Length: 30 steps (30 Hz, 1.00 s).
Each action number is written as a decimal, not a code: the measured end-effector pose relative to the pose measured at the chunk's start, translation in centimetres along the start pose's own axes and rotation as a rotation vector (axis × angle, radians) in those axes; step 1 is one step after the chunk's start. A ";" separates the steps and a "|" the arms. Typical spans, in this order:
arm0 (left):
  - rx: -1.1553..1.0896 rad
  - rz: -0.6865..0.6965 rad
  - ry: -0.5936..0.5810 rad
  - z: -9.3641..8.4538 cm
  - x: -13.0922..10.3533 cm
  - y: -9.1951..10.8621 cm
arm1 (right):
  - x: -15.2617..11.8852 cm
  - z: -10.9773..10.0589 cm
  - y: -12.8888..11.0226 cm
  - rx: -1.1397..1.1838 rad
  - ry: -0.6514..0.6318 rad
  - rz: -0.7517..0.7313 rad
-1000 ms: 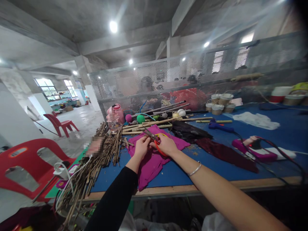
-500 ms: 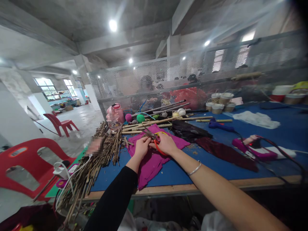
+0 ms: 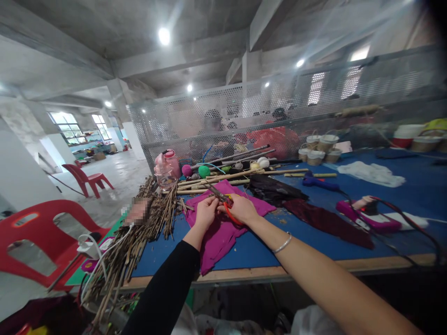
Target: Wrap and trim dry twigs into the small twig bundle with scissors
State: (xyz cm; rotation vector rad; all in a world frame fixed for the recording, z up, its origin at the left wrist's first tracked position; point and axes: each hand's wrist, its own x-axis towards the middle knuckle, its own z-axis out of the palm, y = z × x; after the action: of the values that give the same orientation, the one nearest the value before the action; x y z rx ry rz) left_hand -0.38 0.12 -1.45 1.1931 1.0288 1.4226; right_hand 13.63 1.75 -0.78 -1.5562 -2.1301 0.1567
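My right hand (image 3: pixel 240 210) grips a pair of scissors (image 3: pixel 231 214) by its red-orange handles, with the blades pointing up and left. Close beside it, my left hand (image 3: pixel 206 211) has its thumb and fingers pinched together near the blades. Whatever is between those fingers is too small to make out. Both hands are over a magenta cloth (image 3: pixel 218 246) spread on the blue tabletop (image 3: pixel 157 256). Small brown bits lie around the fingertips.
A large bundle of dry twigs (image 3: pixel 139 237) covers the table's left end. Long sticks (image 3: pixel 240 174) and yarn balls (image 3: pixel 204 171) lie behind the cloth. Rightward are dark red fabric (image 3: pixel 328 223), a blue glue gun (image 3: pixel 319 183) and a purple power strip (image 3: pixel 368 218) with cords.
The scissors' handles and blades look closer together than before, with less of the yellow handle edge showing. Both hands stay in nearly the same place.
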 end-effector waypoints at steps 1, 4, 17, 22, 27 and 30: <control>-0.003 -0.003 0.001 0.0 0.1 -0.1 | 0.0 0.0 0.0 -0.004 -0.005 0.003; 0.009 -0.016 0.021 -0.2 0.3 -0.4 | 0.1 -0.2 0.0 -0.024 -0.028 0.010; -0.023 -0.031 -0.008 -0.2 0.7 -0.8 | -0.1 0.1 -0.2 0.031 0.022 -0.073; -0.022 -0.019 -0.045 -0.2 0.7 -1.0 | -0.1 0.1 -0.2 0.038 0.041 -0.070; -0.011 -0.001 -0.066 -0.4 0.8 -1.3 | -0.1 -0.1 -0.3 0.026 0.046 -0.078; -0.010 -0.002 -0.087 -0.5 0.8 -1.3 | -0.1 -0.2 -0.4 0.019 0.039 -0.068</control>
State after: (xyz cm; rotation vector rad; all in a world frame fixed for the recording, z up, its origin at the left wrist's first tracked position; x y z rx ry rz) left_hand -0.68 1.13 -2.69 1.2353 0.9614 1.3614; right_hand 13.39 1.47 -0.44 -1.4615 -2.1420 0.1224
